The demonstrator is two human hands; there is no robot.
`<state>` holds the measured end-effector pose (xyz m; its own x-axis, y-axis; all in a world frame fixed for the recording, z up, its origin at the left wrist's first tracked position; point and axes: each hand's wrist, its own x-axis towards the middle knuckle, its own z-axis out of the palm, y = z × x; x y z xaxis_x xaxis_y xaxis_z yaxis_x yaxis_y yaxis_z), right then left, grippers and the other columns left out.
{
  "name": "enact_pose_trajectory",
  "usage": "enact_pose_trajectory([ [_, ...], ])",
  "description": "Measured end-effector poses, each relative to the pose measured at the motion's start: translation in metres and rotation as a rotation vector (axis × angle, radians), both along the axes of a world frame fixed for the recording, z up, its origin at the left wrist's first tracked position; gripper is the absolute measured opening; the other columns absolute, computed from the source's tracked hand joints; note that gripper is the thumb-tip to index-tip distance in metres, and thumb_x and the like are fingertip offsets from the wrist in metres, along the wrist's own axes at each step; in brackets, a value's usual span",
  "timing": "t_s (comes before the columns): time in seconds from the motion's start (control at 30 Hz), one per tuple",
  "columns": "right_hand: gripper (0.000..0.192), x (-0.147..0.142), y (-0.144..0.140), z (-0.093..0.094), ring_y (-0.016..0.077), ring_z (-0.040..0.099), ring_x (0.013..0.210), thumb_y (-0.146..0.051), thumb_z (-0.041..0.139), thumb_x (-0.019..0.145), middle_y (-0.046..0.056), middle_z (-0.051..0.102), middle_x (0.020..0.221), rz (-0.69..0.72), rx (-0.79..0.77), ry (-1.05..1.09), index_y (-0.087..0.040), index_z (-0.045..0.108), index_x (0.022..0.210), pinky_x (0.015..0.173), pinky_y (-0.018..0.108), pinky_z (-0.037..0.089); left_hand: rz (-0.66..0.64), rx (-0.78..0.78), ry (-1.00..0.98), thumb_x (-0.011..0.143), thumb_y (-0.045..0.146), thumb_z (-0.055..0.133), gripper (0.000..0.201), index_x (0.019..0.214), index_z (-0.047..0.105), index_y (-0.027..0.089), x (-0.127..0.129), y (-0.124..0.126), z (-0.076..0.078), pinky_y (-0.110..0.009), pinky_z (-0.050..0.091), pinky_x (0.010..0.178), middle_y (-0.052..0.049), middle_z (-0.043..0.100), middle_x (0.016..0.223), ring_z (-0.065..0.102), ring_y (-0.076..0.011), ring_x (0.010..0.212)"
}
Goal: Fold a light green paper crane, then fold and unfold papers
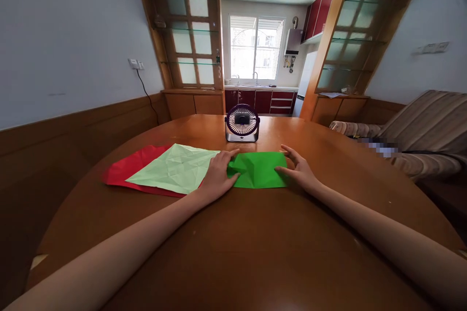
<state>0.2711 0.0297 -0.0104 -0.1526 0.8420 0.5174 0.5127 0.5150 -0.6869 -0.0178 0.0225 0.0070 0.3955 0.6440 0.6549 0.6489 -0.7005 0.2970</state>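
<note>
A bright green sheet of paper [260, 169], folded into a rectangle, lies on the round wooden table [233, 252]. My left hand [218, 175] rests flat with its fingers pressing the green sheet's left edge. My right hand [299, 169] lies spread on the sheet's right edge, fingertips touching the paper. To the left lies a creased pale green sheet [175, 167] on top of a red sheet [126, 169].
A small dark desk fan [242, 123] stands just beyond the green sheet. A striped sofa [419, 131] is at the right, a wood-panelled wall at the left, and a kitchen with a window lies beyond the table.
</note>
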Motion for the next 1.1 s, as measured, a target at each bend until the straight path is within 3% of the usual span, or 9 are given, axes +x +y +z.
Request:
enact_pose_trajectory([
  [0.1, 0.082, -0.004, -0.007, 0.004, 0.0283, 0.055, 0.118, -0.050, 0.063, 0.080, 0.014, 0.053, 0.133, 0.110, 0.028, -0.002, -0.022, 0.027, 0.147, 0.099, 0.046, 0.047, -0.003, 0.134, -0.020, 0.082, 0.016, 0.056, 0.056, 0.136, 0.041, 0.024, -0.007, -0.001, 0.004, -0.041, 0.041, 0.093, -0.008, 0.056, 0.113, 0.051, -0.0246, 0.107],
  [0.17, 0.070, -0.005, -0.012, 0.006, 0.0268, 0.059, 0.111, -0.048, 0.062, 0.082, 0.012, 0.061, 0.123, 0.217, 0.037, -0.079, -0.021, 0.037, 0.142, 0.095, 0.044, 0.049, -0.045, 0.235, 0.043, 0.084, 0.015, 0.053, 0.052, 0.134, 0.045, 0.026, -0.013, -0.001, 0.006, -0.042, 0.041, 0.092, -0.008, 0.057, 0.110, 0.051, -0.0243, 0.105],
  [0.27, 0.035, -0.003, -0.017, 0.008, 0.0241, 0.062, 0.105, -0.037, 0.052, 0.090, 0.009, 0.066, 0.113, 0.394, 0.092, -0.359, -0.022, 0.061, 0.121, 0.093, 0.041, 0.050, -0.170, 0.328, 0.218, 0.085, 0.013, 0.047, 0.039, 0.120, 0.056, 0.028, -0.020, 0.002, 0.007, -0.043, 0.040, 0.094, -0.006, 0.060, 0.103, 0.053, -0.0220, 0.100],
  [0.37, 0.037, 0.000, -0.018, 0.008, 0.0251, 0.060, 0.108, -0.023, 0.047, 0.087, 0.012, 0.064, 0.119, 0.462, 0.224, -0.664, -0.020, 0.062, 0.121, 0.094, 0.043, 0.048, -0.281, 0.355, 0.403, 0.088, 0.011, 0.040, 0.029, 0.099, 0.063, 0.025, -0.024, 0.002, 0.012, -0.044, 0.038, 0.097, -0.006, 0.063, 0.100, 0.054, -0.0204, 0.097],
  [0.53, 0.044, -0.001, -0.021, 0.011, 0.0258, 0.060, 0.100, -0.013, 0.042, 0.083, 0.015, 0.064, 0.114, 0.404, 0.343, -0.870, -0.015, 0.061, 0.123, 0.088, 0.044, 0.049, -0.341, 0.295, 0.710, 0.090, 0.022, 0.043, 0.020, 0.086, 0.063, 0.019, -0.030, -0.007, 0.022, -0.040, 0.042, 0.087, -0.008, 0.065, 0.088, 0.057, -0.0210, 0.083],
  [0.73, 0.038, -0.001, -0.025, 0.016, 0.0255, 0.058, 0.098, -0.032, 0.049, 0.088, 0.014, 0.063, 0.110, 0.461, 0.309, -0.766, -0.016, 0.062, 0.120, 0.088, 0.043, 0.048, -0.220, 0.130, 0.669, 0.095, 0.047, 0.039, 0.041, 0.081, 0.064, 0.018, -0.034, -0.010, 0.020, -0.033, 0.045, 0.071, -0.006, 0.063, 0.075, 0.060, -0.0194, 0.072],
  [0.87, 0.042, 0.000, -0.027, 0.015, 0.0256, 0.057, 0.100, -0.032, 0.054, 0.085, 0.014, 0.061, 0.113, 0.500, 0.267, -0.739, -0.017, 0.060, 0.123, 0.089, 0.042, 0.047, -0.150, 0.069, 0.579, 0.097, 0.040, 0.037, 0.036, 0.103, 0.065, 0.017, -0.025, -0.013, 0.009, -0.038, 0.045, 0.088, -0.011, 0.067, 0.105, 0.062, -0.0235, 0.097],
  [0.97, 0.043, 0.000, -0.028, 0.016, 0.0252, 0.055, 0.103, -0.032, 0.054, 0.086, 0.013, 0.059, 0.115, 0.521, 0.237, -0.723, -0.019, 0.059, 0.126, 0.091, 0.043, 0.046, -0.158, -0.088, 0.501, 0.096, 0.043, 0.042, 0.042, 0.127, 0.056, 0.020, -0.019, -0.016, 0.002, -0.040, 0.038, 0.104, -0.011, 0.053, 0.137, 0.050, -0.0257, 0.125],
  [1.1, 0.043, 0.001, -0.028, 0.016, 0.0248, 0.053, 0.108, -0.035, 0.058, 0.088, 0.013, 0.057, 0.121, 0.546, 0.192, -0.674, -0.021, 0.058, 0.128, 0.096, 0.044, 0.043, -0.196, -0.306, 0.569, 0.098, 0.048, 0.034, 0.051, 0.144, 0.038, 0.025, -0.019, -0.016, -0.001, -0.046, 0.023, 0.115, -0.008, 0.031, 0.153, 0.029, -0.0277, 0.141],
])
